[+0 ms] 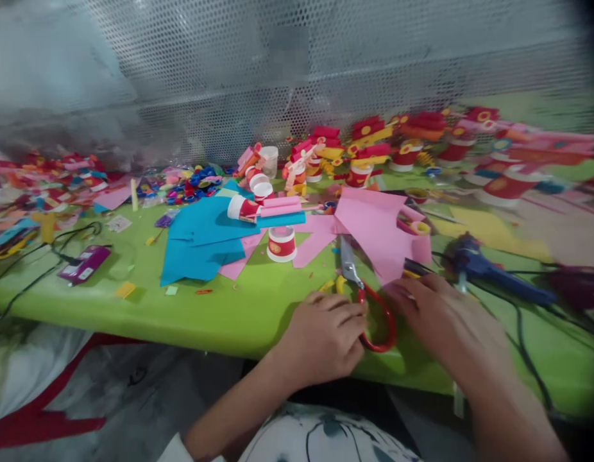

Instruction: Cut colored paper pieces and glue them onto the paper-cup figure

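Left hand [326, 330]: being held palm down at the near edge of the green tabletop [220, 324], fingers bent against the red handle; whether it is being gripped cannot be told.
Scissors [358, 281]: being partly covered by the left hand, blades being pointed toward the far edge, handle loops toward the near edge.
Right hand [448, 324]: being held right of the scissors, fingers bent beside a dark rod-like item [416, 265]; its grip is being hidden by blur and cannot be told.
Pink sheet [369, 221]: being spread beyond both hands.
Blue sheets [201, 234]: being overlapped by a tilted cup [243, 209].
Upright cup [281, 247]: being supported mid-tabletop.
Glue gun [499, 276]: being seen toward the right edge.
Paper models [367, 160]: being lined up along the far edge.
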Demonstrator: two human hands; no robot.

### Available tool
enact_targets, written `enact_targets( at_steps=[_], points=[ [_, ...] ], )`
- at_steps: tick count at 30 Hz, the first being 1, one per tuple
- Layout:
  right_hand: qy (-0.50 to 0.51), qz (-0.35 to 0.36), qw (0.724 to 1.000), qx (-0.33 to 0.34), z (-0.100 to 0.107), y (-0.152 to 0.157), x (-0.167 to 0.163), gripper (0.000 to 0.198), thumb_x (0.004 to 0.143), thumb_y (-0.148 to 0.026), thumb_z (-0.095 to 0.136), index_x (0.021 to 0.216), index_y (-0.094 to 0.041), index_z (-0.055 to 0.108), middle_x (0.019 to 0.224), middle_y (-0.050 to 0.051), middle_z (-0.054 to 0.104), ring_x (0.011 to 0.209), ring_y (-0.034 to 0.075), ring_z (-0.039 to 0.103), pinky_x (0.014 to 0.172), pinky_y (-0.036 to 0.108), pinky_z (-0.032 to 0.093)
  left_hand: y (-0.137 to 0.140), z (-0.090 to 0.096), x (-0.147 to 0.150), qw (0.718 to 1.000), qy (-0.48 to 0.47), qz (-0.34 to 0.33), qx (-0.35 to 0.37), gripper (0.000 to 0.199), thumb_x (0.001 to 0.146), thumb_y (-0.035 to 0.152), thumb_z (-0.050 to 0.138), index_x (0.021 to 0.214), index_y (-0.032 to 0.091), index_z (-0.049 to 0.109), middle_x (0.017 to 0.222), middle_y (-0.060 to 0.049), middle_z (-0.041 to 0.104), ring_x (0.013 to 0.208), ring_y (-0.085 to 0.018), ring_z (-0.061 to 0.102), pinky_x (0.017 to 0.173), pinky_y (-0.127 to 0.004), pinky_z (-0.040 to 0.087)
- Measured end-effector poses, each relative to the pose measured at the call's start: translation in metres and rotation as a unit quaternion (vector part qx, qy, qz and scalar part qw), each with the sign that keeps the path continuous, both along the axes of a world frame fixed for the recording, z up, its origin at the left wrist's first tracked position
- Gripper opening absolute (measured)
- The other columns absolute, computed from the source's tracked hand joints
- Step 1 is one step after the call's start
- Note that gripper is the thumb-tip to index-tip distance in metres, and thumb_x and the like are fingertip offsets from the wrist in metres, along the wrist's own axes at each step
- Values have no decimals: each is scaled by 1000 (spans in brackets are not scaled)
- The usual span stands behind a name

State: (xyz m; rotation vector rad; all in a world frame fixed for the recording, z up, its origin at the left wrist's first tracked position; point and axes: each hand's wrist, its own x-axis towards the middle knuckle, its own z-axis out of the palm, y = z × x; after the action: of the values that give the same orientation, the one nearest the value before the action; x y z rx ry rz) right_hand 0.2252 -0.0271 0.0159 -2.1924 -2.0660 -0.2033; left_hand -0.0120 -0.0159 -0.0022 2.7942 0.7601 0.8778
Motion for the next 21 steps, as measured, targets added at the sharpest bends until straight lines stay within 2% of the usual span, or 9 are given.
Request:
enact_targets(
  at_steps=[4,9,11,16,18,21],
  points=[
    [1,-22,1000,-2,4,-3,0,27,108,-35,57,103,-20,78,104,12,77,80,29,74,62,36,44,-5,-5,0,998,-43,35,10,19,99,18,59,111,17,73,124,-4,82,108,-26,71,86,-42,58],
    [12,-53,998,25,-2,-6,3,28,106,-27,57,129,-18,71,107,11,83,84,31,78,64,38,48,-8,-8,2,994,-75,83,7,21,90,13,66,108,16,74,118,-9,82,96,-27,69,86,-43,63],
    [16,-53,998,32,-3,-6,4,31,105,-24,58,132,-18,69,107,10,83,85,30,78,66,38,50,-9,-6,4,992,-80,100,-3,22,87,11,66,107,15,74,112,-11,82,93,-28,68,83,-45,64],
    [-4,-47,997,62,5,0,-1,34,106,-34,58,134,-18,71,117,16,77,89,31,76,66,38,50,-9,-4,5,992,-72,108,-2,26,87,10,66,111,14,73,110,-11,82,89,-29,70,74,-44,64],
    [-16,-37,997,70,8,7,-4,33,104,-34,63,131,-18,73,119,17,75,93,32,76,66,37,49,-9,-4,5,992,-74,105,3,26,87,10,65,111,14,72,109,-11,82,90,-29,71,75,-44,65],
    [-29,-34,995,85,9,16,-7,24,105,-31,61,111,-17,80,109,16,76,95,32,74,64,35,45,-8,-6,5,991,-75,107,5,26,86,8,64,110,15,72,108,-10,82,90,-29,72,76,-45,66]
  ],
)
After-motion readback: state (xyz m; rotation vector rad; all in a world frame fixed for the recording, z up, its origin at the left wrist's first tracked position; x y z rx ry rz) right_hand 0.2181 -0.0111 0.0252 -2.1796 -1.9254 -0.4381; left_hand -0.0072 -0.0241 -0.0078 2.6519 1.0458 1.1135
